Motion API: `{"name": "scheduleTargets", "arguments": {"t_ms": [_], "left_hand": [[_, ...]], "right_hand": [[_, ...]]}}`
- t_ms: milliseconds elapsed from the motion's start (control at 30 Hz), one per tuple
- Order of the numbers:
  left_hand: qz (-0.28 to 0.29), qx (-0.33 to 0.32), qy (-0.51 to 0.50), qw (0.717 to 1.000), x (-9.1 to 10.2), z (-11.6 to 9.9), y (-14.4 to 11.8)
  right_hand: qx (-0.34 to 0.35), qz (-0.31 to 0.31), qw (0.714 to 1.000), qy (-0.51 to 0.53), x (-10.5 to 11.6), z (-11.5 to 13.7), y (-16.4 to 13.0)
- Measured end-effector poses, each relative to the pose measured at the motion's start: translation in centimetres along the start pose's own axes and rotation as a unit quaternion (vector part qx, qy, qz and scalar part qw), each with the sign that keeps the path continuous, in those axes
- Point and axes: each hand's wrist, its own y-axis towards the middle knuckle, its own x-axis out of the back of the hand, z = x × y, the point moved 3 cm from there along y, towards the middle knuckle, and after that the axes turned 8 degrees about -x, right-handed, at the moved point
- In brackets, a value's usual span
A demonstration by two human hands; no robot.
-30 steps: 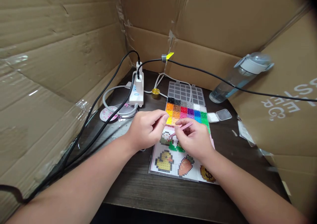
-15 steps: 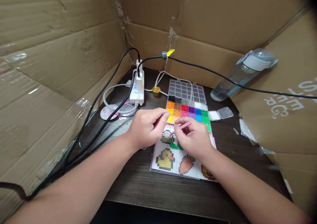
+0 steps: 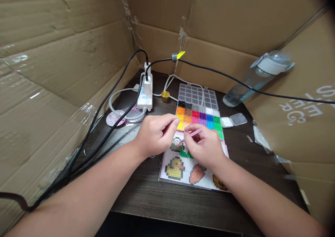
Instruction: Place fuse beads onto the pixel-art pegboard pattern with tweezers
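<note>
My right hand (image 3: 205, 142) is closed on pink tweezers (image 3: 195, 132), their bent tips pointing down and left over the pattern sheet (image 3: 167, 183). Beneath the tips lies a small patch of green beads (image 3: 184, 154), partly covered by my hand. My left hand (image 3: 158, 132) is curled with thumb against fingers, just left of the tweezers; whatever it may hold is hidden. Printed on the sheet are a yellow duck (image 3: 175, 168) and an orange carrot (image 3: 197, 173). Behind both hands sits a sectioned box of coloured beads (image 3: 195, 115), its clear gridded lid (image 3: 197, 94) laid back.
A white power strip (image 3: 144, 99) with black cables stands back left, near a small gold cup (image 3: 165, 96). At right are a small case of white beads (image 3: 226, 122) and a tilted water bottle (image 3: 258, 78). Cardboard walls (image 3: 214, 55) surround the table; one cable crosses above.
</note>
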Motion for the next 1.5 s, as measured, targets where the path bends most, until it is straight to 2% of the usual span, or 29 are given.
{"name": "scheduleTargets", "arguments": {"t_ms": [567,667,767,967,1067,1267,1400,1500], "left_hand": [[0.003,0.008,0.0,1.0,0.0,-0.1,0.0],[0.0,0.005,0.0,1.0,0.0,-0.1,0.0],[-0.002,0.004,-0.004,1.0,0.0,-0.1,0.0],[0.007,0.004,-0.016,1.0,0.1,0.0,-0.1],[0.006,0.007,-0.019,1.0,0.1,0.1,0.0],[0.01,0.012,-0.023,1.0,0.0,0.1,0.0],[0.013,0.014,-0.022,1.0,0.0,0.2,-0.1],[0.012,0.015,-0.02,1.0,0.0,0.2,-0.2]], "right_hand": [[0.032,-0.004,0.999,-0.031,-0.1,0.2,-0.3],[0.034,-0.022,0.999,-0.022,0.2,0.5,-0.2],[0.011,-0.066,0.998,-0.017,1.2,0.4,0.7],[-0.079,-0.192,0.978,0.031,4.1,-2.6,5.7],[-0.086,-0.229,0.969,0.028,4.5,-4.4,7.8],[-0.091,-0.215,0.972,0.006,3.4,-6.5,8.3],[-0.1,-0.19,0.976,-0.021,3.1,-7.0,8.0],[-0.118,-0.199,0.973,-0.018,3.4,-7.2,7.8]]}}
